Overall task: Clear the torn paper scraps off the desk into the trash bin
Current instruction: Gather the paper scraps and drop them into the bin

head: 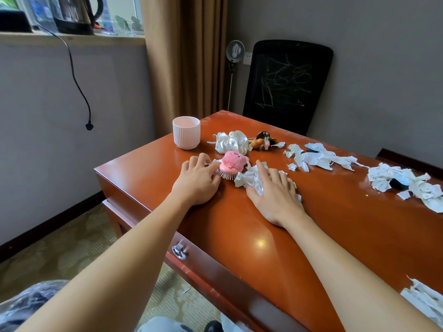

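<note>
Torn white paper scraps lie in several heaps on the red-brown desk [239,231]. My right hand [275,195] lies flat with spread fingers on the nearest heap [249,178]. My left hand [199,180] rests on the desk, its fingertips touching a few scraps [214,162] beside a pink hairbrush [232,164]. More scraps sit in a middle pile [316,158], a right pile [405,185] and at the front right edge [424,300]. A bin lined with clear plastic [26,300] shows at the lower left on the floor.
A pink ribbed cup [186,132] stands near the desk's far left corner. A white scrunchie [231,141] and a small figurine keychain [262,140] lie behind the brush. A black chair [287,85] stands behind the desk. A drawer handle [179,251] faces me.
</note>
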### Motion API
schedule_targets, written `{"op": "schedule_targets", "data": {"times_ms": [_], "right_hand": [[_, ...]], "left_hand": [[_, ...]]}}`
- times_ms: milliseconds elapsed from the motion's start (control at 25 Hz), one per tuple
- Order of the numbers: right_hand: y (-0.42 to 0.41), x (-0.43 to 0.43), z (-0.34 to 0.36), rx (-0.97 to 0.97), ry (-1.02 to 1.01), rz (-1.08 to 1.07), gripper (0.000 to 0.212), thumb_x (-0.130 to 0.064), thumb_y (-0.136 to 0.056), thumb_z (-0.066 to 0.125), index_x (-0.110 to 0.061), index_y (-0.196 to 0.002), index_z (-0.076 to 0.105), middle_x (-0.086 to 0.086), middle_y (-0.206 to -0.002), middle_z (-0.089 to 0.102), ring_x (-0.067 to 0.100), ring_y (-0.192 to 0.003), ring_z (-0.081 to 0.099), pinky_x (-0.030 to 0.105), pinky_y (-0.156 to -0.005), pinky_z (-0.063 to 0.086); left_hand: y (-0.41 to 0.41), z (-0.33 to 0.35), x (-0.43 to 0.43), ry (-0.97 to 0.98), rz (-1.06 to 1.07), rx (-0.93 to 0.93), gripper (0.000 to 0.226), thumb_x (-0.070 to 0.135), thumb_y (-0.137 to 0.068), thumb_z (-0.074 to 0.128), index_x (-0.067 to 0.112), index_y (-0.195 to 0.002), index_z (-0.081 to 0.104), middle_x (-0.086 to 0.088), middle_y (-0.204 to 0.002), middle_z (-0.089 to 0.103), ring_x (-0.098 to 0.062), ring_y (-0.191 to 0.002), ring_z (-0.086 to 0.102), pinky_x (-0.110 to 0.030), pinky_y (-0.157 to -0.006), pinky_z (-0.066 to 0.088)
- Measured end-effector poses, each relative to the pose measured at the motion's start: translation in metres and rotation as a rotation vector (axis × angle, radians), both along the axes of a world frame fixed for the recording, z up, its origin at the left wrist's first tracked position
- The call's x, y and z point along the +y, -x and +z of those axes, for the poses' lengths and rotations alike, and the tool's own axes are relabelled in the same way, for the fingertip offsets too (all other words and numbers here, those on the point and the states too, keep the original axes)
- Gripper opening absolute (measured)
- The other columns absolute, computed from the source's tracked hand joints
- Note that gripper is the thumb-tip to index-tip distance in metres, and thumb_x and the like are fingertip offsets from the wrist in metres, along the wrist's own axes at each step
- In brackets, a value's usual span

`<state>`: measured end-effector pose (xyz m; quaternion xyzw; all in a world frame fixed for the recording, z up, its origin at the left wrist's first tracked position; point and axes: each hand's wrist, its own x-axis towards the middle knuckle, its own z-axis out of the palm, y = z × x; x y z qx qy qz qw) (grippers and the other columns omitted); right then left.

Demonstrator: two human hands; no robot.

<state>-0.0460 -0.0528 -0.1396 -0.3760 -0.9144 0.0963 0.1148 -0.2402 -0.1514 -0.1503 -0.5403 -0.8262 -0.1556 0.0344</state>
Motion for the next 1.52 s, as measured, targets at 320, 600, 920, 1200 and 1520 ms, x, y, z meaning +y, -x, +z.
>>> {"op": "schedule_targets", "data": {"times_ms": [320, 600, 920, 1200, 1520], "right_hand": [[0.001, -0.002, 0.001, -0.014, -0.036, -0.027, 0.061, -0.056, -0.096, 0.033, -0.028, -0.151, 0.03, -0.004, -0.15, 0.026, 0.02, -0.14, 0.016, 0.043, -0.118, 0.015], [0.001, -0.002, -0.001, 0.05, -0.058, -0.058, 0.059, -0.057, -0.094, 0.04, -0.022, -0.141, 0.042, -0.005, -0.145, 0.029, 0.019, -0.134, 0.025, 0.042, -0.11, 0.032], [-0.003, -0.007, 0.008, 0.04, -0.004, -0.047, 0.054, -0.051, -0.097, 0.041, -0.02, -0.14, 0.038, 0.0, -0.15, 0.035, 0.021, -0.143, 0.019, 0.04, -0.117, 0.019], [0.0, -0.002, 0.0, 0.076, -0.071, -0.049, 0.051, -0.052, -0.092, 0.045, -0.022, -0.134, 0.042, -0.003, -0.135, 0.044, 0.021, -0.127, 0.034, 0.039, -0.107, 0.033], [0.0, -0.002, 0.001, 0.05, -0.105, -0.045, 0.063, -0.05, -0.095, 0.041, -0.035, -0.153, 0.02, -0.006, -0.128, 0.041, 0.02, -0.12, 0.031, 0.038, -0.105, 0.03]], "left_hand": [[-0.002, 0.0, 0.0, -0.024, 0.01, 0.008, 0.042, 0.042, -0.101, 0.029, 0.029, -0.136, 0.046, -0.002, -0.136, 0.037, -0.024, -0.13, 0.03, -0.041, -0.113, 0.022], [-0.003, -0.001, -0.001, -0.091, 0.028, -0.025, 0.029, 0.039, -0.098, 0.036, 0.022, -0.118, 0.048, -0.002, -0.126, 0.042, -0.024, -0.118, 0.038, -0.039, -0.105, 0.034], [-0.003, 0.0, -0.003, -0.097, -0.028, -0.027, 0.044, 0.035, -0.1, 0.035, 0.028, -0.143, 0.034, 0.003, -0.15, 0.033, -0.025, -0.132, 0.033, -0.041, -0.112, 0.026], [-0.003, 0.0, -0.003, -0.045, 0.004, -0.004, 0.038, 0.036, -0.1, 0.034, 0.024, -0.132, 0.049, 0.002, -0.155, 0.031, -0.025, -0.137, 0.026, -0.042, -0.114, 0.024], [-0.002, 0.0, -0.003, -0.13, 0.007, -0.09, 0.017, 0.032, -0.1, 0.041, 0.017, -0.101, 0.049, -0.002, -0.121, 0.053, -0.024, -0.114, 0.04, -0.038, -0.101, 0.036]]}}
